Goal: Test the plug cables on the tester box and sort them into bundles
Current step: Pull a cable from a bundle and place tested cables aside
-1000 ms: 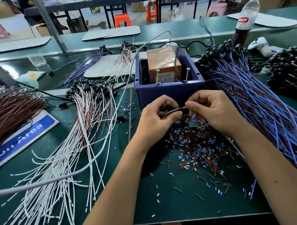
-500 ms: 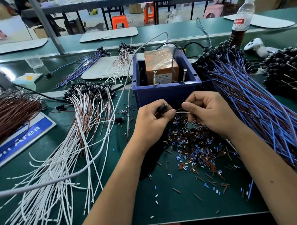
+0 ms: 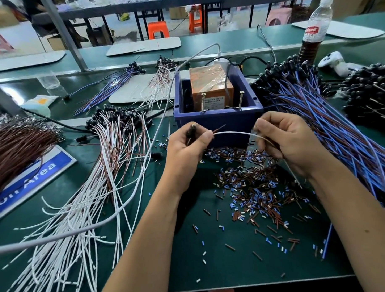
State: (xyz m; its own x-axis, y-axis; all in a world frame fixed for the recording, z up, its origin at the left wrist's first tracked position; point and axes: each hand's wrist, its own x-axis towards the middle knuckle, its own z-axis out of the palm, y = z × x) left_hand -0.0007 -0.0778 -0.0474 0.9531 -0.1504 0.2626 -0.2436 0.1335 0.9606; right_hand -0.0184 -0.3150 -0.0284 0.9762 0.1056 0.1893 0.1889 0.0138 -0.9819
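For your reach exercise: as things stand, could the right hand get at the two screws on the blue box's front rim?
Probably yes. The right hand sits just in front of the blue box, nothing lies between it and the screws, though it is pinching a white wire.

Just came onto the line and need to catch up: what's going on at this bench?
A person is working through plug cables. The left hand grips the black plug end of one cable, and the right hand pinches its white and brown wires, stretched between the hands in front of the blue tester box. White-and-brown cables lie left, blue ones right, with cut insulation bits scattered on the green mat.
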